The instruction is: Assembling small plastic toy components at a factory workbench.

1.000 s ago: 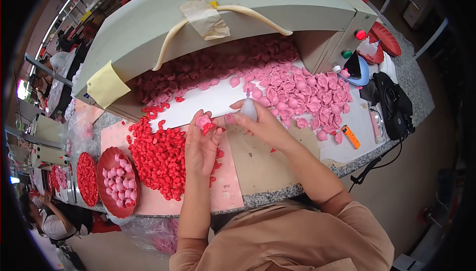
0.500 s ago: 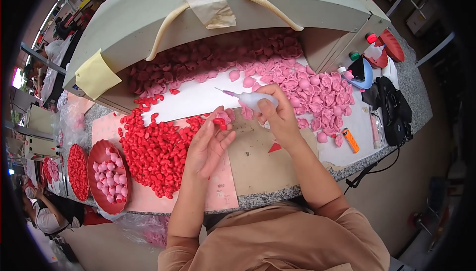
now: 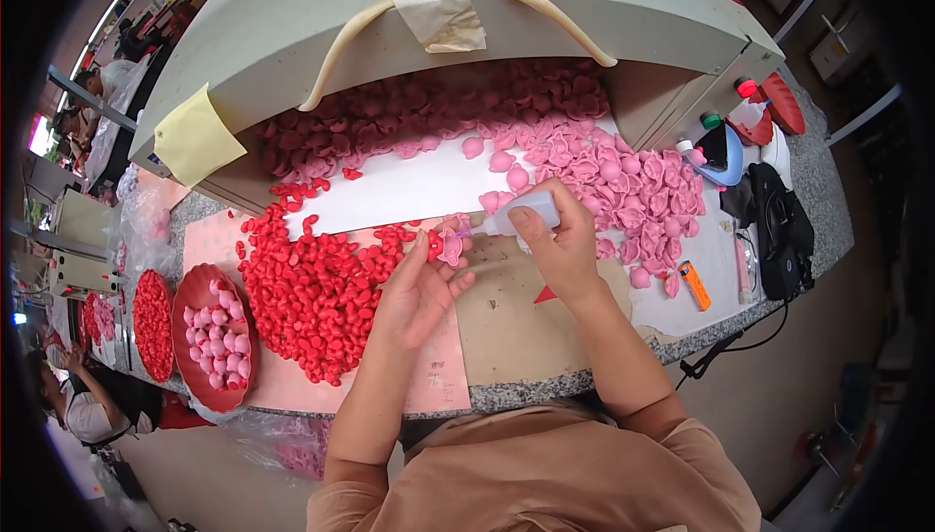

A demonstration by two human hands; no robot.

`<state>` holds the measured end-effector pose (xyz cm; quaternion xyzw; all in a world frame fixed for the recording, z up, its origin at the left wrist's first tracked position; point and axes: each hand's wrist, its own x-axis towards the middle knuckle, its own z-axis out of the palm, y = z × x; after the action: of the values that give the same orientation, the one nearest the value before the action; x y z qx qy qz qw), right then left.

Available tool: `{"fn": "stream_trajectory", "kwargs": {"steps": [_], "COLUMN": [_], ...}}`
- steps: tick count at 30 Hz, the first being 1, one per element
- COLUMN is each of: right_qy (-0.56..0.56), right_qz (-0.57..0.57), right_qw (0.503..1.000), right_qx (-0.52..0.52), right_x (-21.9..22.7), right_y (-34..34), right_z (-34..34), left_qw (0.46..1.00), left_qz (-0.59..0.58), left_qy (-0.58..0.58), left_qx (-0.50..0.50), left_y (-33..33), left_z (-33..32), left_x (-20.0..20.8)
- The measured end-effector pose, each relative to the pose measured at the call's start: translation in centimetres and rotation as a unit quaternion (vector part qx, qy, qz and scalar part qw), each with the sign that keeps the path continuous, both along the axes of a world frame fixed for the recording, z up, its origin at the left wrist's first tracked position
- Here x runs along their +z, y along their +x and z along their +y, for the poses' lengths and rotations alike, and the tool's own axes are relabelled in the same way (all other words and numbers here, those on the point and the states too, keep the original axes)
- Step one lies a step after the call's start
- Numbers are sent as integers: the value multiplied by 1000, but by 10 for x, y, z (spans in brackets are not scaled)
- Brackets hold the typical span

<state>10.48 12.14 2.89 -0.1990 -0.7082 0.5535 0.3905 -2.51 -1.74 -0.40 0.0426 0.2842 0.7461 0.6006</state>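
My left hand is raised over the worktop, thumb and fingertips pinching a small pink petal-shaped piece beside a glossy red piece. In my right hand is a translucent squeeze bottle, tipped so its narrow nozzle points left. That nozzle reaches the pink piece; whether it touches is too small to tell. Below and left of my left hand spreads a heap of small red pieces. Beyond my right hand lies a pile of pink hollow pieces.
A grey metal hood arches over the far worktop. At left stand a red dish of pink-and-red pieces and a tray of red pieces. An orange lighter, black pouch and blue scoop lie at right. Another person sits far left.
The bottle's tip has swung down from above my left hand to the pink piece at its fingertips. My left hand has shifted slightly right. The whole view has moved a little.
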Motion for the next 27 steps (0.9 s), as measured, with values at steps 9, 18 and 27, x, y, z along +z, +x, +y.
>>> {"fn": "stream_trajectory", "kwargs": {"steps": [9, 18, 27], "right_qy": [84, 71, 72], "right_qz": [-2, -18, -23], "right_qw": [996, 997, 997], "right_qx": [-31, -27, -27], "right_x": [1, 2, 3], "right_y": [-3, -4, -4], "right_z": [-2, -5, -5], "left_qw": [1000, 1000, 1000], "left_qz": [11, 9, 11], "left_qy": [-11, -13, -12], "left_qx": [2, 1, -8], "left_y": [0, 0, 0], "left_z": [1, 0, -1], "left_x": [-2, -4, -3]}}
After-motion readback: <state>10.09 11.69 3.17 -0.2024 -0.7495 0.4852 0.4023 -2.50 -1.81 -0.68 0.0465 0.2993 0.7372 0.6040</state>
